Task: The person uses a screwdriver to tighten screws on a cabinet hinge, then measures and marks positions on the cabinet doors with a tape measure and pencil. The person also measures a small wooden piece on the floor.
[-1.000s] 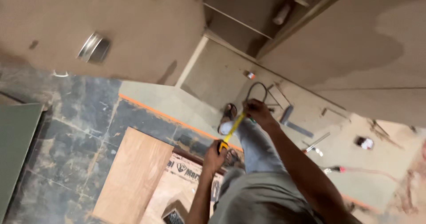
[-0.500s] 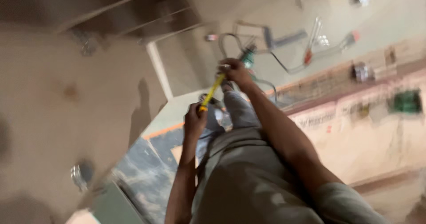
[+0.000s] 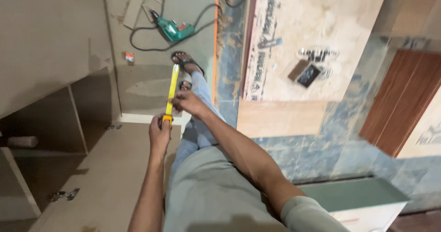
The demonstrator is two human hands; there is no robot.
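Two hands work a yellow tape measure. Left hand grips its case, fingers curled; right hand pinches the drawn blade just beyond. Green drill lies far off on the floor, beside sandalled feet.

Both arms reach forward, left hand clenched on the tape measure, right hand pinching just beyond it.
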